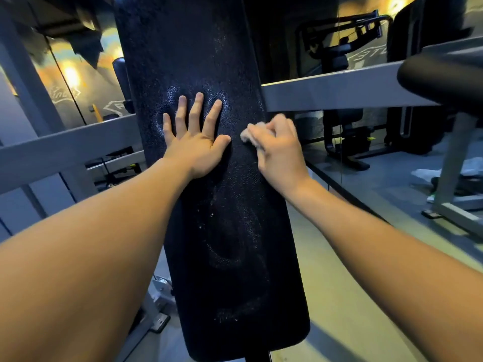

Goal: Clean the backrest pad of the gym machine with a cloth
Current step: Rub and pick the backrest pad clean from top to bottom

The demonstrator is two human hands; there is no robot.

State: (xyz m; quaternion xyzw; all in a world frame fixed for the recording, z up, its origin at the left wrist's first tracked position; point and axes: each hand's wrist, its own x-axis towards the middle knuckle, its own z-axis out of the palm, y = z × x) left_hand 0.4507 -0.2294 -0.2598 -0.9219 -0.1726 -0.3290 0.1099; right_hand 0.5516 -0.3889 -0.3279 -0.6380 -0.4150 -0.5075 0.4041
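Two hands on backrest pad (230, 244): left hand (196, 147) flat, fingers (195, 111) spread; right hand (278, 155) clutches a bunched cloth (247, 134) near its edge. Likely fault: cloth overruns the edge, leaving specks (211, 214) below unwiped.

Cloth (245, 134): mostly covered by the curled fingers of the right hand (279, 152); exposed edge blurred. Backrest pad (230, 231): top cut off by the upper edge; 1 patch hidden under the left hand (194, 150). Black roller pad (441, 74): cut off at the right edge
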